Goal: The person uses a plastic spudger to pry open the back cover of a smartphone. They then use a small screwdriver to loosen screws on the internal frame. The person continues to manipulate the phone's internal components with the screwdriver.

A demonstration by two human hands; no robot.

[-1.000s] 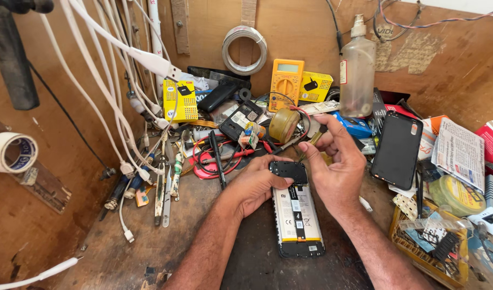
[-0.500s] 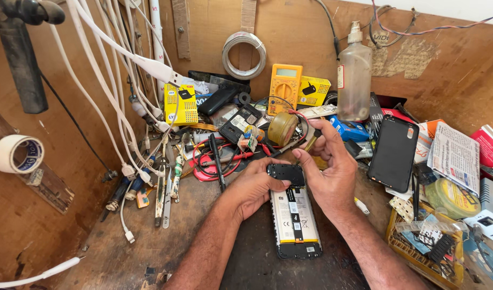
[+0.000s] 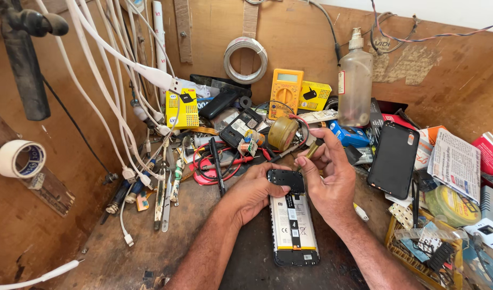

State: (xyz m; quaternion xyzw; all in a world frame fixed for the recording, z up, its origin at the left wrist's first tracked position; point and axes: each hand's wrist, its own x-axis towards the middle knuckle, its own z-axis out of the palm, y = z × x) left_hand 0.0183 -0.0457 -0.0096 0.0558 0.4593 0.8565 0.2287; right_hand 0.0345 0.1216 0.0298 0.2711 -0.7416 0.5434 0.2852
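Observation:
An opened phone lies back-up on the dark bench, its white battery showing and a black cover plate at its top end. My left hand rests on the phone's upper left corner, fingers curled against the black plate. My right hand sits over the upper right corner and pinches a small screwdriver with a brass-coloured handle, tip pointing down toward the plate. The tip itself is hidden behind my fingers.
A black phone back cover leans at the right. Behind the hands lie a yellow multimeter, a plastic bottle, a tape roll, red leads and tweezers. White cables hang at the left. A parts tray stands at the right front.
Both hands stay on the phone's top end. The right hand has lifted its fingers slightly and turned the screwdriver. The camera has shifted a little.

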